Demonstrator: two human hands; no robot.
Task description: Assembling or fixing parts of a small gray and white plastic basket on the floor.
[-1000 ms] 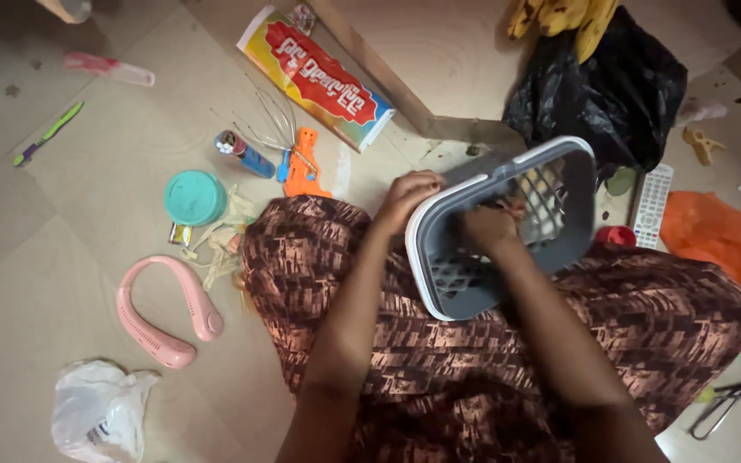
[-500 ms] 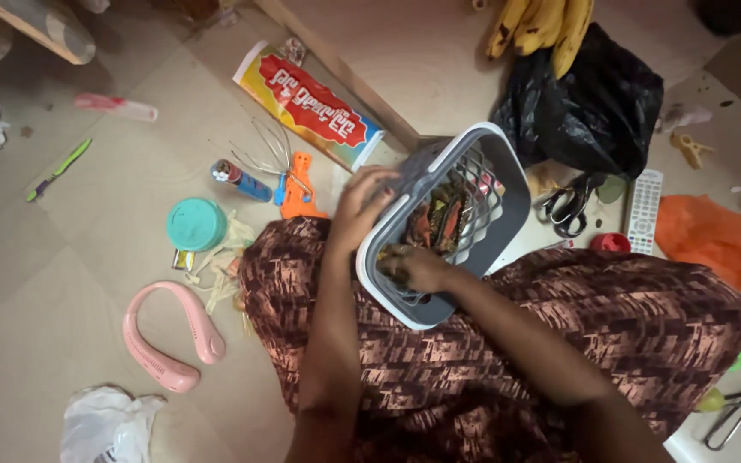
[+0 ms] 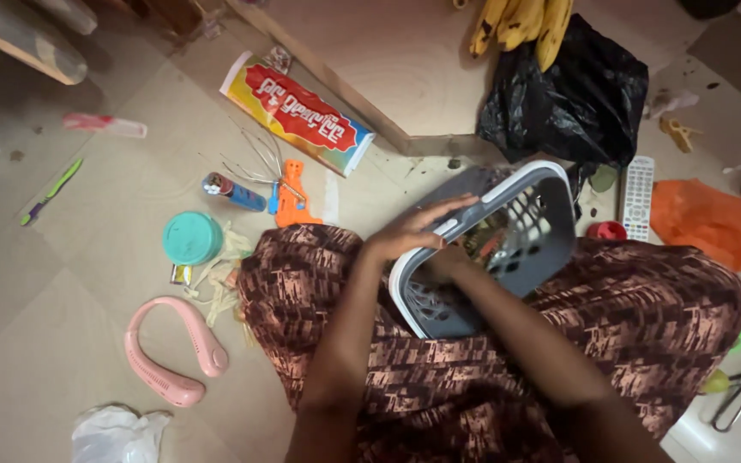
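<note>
Nearest to us, a brown patterned skirt [image 3: 490, 369] covers the lap, and on it rests a grey basket [image 3: 533, 249] with a white rim, tipped so its open side faces the person. We see the left hand [image 3: 413, 227] laid over the basket's near-left rim, fingers stretched out flat along the white edge rather than curled. The right hand [image 3: 448, 261] reaches down inside the basket among small mixed items; its fingers are hidden there, so we cannot tell whether they are spread or closed on anything. On the floor left of the basket lie a pink neck fan [image 3: 169, 347], a crumpled white bag [image 3: 113, 433], a teal round lid [image 3: 192, 237], an orange toy gun [image 3: 289, 199] and a small blue tube [image 3: 231, 190]. Right of the basket sit a small red cap [image 3: 606, 231], a white remote control [image 3: 638, 197] and an orange plastic bag [image 3: 713, 223]. Beyond the basket lie a red and yellow packet [image 3: 298, 111], a black plastic bag [image 3: 572, 99] and, farthest, a bunch of bananas [image 3: 516, 21].
</note>
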